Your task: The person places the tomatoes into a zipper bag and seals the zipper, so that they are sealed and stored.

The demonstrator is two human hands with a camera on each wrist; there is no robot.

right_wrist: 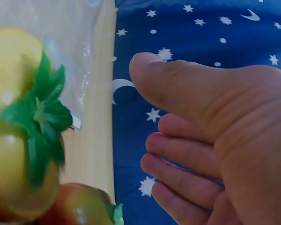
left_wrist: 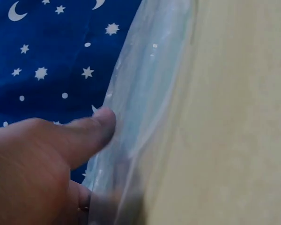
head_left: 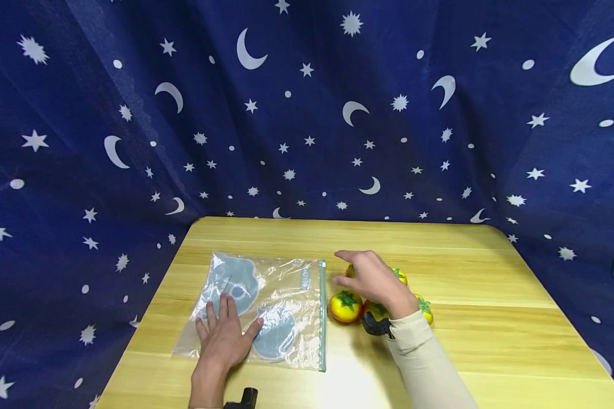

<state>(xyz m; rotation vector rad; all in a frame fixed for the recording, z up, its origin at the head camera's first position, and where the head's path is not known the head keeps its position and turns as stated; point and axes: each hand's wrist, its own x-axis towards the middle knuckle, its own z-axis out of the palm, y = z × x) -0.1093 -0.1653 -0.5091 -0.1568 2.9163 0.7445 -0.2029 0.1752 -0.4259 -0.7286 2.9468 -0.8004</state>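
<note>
A clear plastic zip bag [head_left: 304,335] with pale blue printed shapes lies flat, its green zip strip [head_left: 323,318] on the right side. Across its left part rests my left hand [head_left: 224,336], fingers spread; the left wrist view shows the thumb [left_wrist: 96,126] along the bag's edge. Several yellow-and-red tomatoes [head_left: 345,309] with green leafy tops are grouped right of the bag. My right hand [head_left: 373,275] is over them, thumb and fingers apart, partly hiding some. In the right wrist view nothing lies between its fingers [right_wrist: 187,154], and one tomato [right_wrist: 18,154] looms close.
The light wooden table [head_left: 491,318] extends to the right of the tomatoes and behind the bag. A dark blue curtain [head_left: 307,113] with white moons and stars hangs behind the table and at both sides. A black wrist strap [head_left: 376,324] sits close against the tomatoes.
</note>
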